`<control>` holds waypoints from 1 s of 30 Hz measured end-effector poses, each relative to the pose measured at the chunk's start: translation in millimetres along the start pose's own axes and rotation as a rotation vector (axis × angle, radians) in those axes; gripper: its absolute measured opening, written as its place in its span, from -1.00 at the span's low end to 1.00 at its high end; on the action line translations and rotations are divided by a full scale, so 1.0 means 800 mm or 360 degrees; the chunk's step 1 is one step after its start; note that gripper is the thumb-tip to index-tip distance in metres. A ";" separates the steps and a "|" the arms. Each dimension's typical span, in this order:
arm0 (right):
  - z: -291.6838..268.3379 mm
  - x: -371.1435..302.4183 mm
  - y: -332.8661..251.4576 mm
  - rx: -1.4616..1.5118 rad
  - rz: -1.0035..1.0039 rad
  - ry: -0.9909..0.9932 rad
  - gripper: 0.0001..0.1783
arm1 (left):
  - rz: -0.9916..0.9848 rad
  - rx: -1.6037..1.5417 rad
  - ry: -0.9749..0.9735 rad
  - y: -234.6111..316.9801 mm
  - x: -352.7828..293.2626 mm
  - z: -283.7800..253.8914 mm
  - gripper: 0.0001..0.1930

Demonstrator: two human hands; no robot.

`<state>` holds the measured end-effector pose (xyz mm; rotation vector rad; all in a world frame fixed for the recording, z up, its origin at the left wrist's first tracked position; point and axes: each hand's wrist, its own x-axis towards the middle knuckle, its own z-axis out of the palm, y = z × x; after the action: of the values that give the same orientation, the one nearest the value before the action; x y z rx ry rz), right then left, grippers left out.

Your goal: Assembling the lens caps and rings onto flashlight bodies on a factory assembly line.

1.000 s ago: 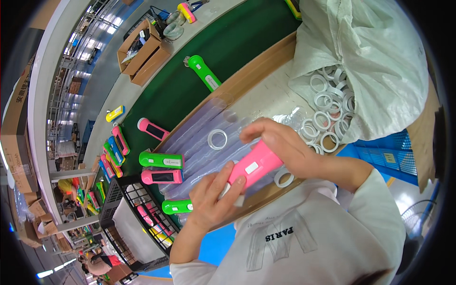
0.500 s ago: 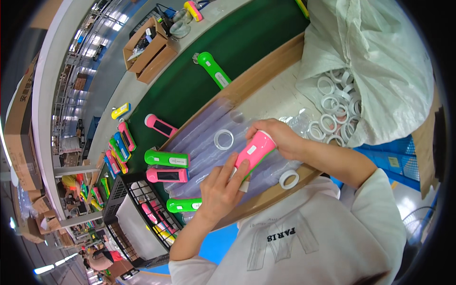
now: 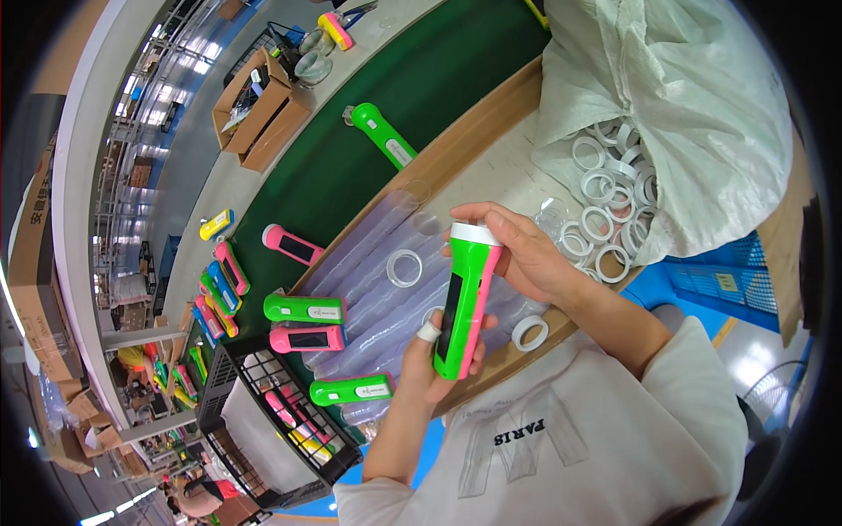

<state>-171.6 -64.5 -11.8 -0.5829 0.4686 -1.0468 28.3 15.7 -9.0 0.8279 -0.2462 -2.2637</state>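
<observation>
A green and pink flashlight (image 3: 460,302) with a dark panel stands nearly upright between my hands. Around its lower body my left hand (image 3: 425,368) is closed, the thumb wrapped in something white. At the top, my right hand (image 3: 526,254) grips the white ring (image 3: 474,233) on the flashlight's head, with thumb and fingers round the rim. Below lie long clear plastic sleeves (image 3: 368,263) in a shallow cardboard tray (image 3: 491,114). One loose white ring (image 3: 404,268) rests on the sleeves, and another ring (image 3: 530,333) is by the tray's near edge.
A white woven sack (image 3: 675,131) spills many white rings (image 3: 605,188) at the right. Beyond the tray, a green belt (image 3: 351,175) carries several flashlights (image 3: 304,309). A black crate (image 3: 272,421) stands at lower left, a cardboard box (image 3: 263,110) at the far side.
The flashlight has been turned from tilted, pink side up, to nearly upright with its green side and dark panel showing. My left hand now holds it lower down, from beneath.
</observation>
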 end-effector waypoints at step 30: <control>-0.006 -0.013 -0.015 -0.0066 -0.0022 0.0279 -0.66 | 0.0232 0.0538 0.0221 -0.019 0.012 0.030 -0.47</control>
<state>-186.9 -61.1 -7.2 -0.5339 0.6421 -1.1084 -0.2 19.0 -0.7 1.0980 -0.6160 -2.0466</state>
